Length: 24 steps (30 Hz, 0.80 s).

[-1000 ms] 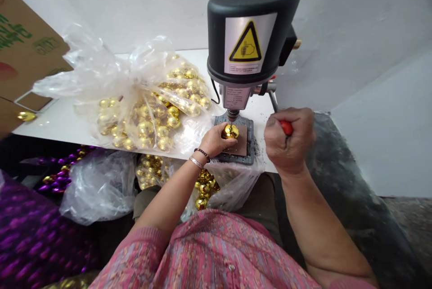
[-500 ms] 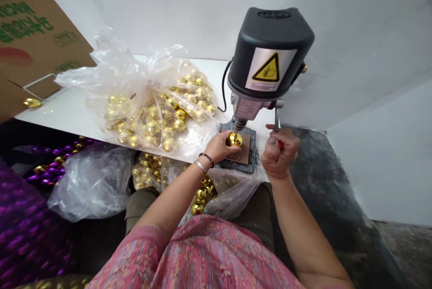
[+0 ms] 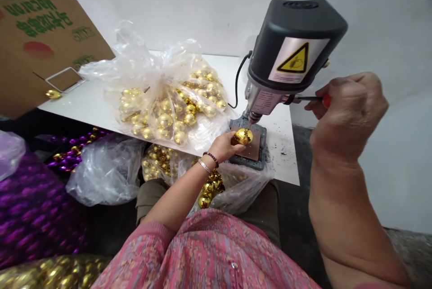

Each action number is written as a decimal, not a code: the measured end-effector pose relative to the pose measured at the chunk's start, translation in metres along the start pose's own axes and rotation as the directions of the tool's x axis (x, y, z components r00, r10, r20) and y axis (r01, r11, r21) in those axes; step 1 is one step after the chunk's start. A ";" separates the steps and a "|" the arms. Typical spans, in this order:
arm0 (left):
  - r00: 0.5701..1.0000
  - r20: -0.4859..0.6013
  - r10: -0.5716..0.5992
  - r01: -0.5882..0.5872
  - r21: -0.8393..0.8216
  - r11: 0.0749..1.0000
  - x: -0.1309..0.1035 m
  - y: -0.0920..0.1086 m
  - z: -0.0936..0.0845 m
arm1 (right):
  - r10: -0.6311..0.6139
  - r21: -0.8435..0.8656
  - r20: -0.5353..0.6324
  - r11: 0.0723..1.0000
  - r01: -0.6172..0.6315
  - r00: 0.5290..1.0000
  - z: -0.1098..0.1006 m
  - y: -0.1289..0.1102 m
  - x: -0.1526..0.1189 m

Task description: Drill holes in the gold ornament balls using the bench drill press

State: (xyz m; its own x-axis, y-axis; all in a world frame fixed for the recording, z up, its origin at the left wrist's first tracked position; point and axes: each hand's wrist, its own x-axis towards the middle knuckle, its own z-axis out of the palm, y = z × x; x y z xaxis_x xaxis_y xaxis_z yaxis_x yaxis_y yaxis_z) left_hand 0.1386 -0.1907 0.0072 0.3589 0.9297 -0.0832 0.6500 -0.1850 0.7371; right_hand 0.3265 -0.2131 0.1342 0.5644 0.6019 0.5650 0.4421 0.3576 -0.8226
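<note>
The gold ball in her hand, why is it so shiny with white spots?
Head view: the gold ball in the left hand mirrors the room's light as bright glare; the right hand, close to the camera, looks stretched and oversized by lens distortion.

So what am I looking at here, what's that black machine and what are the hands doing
The camera sits on the person's head, looking down at their own arms. The black machine is a small bench drill on a white table. The left hand holds a gold ball on the drill's base plate, under the bit. The right hand grips the red-tipped feed lever. A clear bag of gold balls lies beside the drill; a cardboard box stands at the left.
</note>
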 end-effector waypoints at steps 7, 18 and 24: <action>0.983 -0.105 -0.148 0.173 0.292 0.941 -0.049 -0.026 -0.016 | -0.204 -0.204 0.058 0.956 0.212 0.977 -0.014 0.015 -0.037; 0.470 -0.502 0.726 -0.416 0.600 0.684 -0.118 0.094 -0.119 | -0.209 -0.285 0.254 0.917 0.280 0.944 -0.016 -0.004 -0.003; 0.586 -0.166 0.793 -0.498 0.698 0.514 -0.012 0.239 -0.139 | -0.321 -0.336 0.281 0.850 0.406 0.905 -0.011 0.008 -0.006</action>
State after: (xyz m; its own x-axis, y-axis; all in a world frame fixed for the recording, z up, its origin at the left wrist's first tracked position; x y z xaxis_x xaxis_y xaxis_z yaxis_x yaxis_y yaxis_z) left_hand 0.1963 -0.2013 0.2775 0.6147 0.4511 0.6470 0.6230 -0.7807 -0.0477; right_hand 0.3340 -0.2220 0.1248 0.1729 0.6305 0.7567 0.8392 0.3078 -0.4482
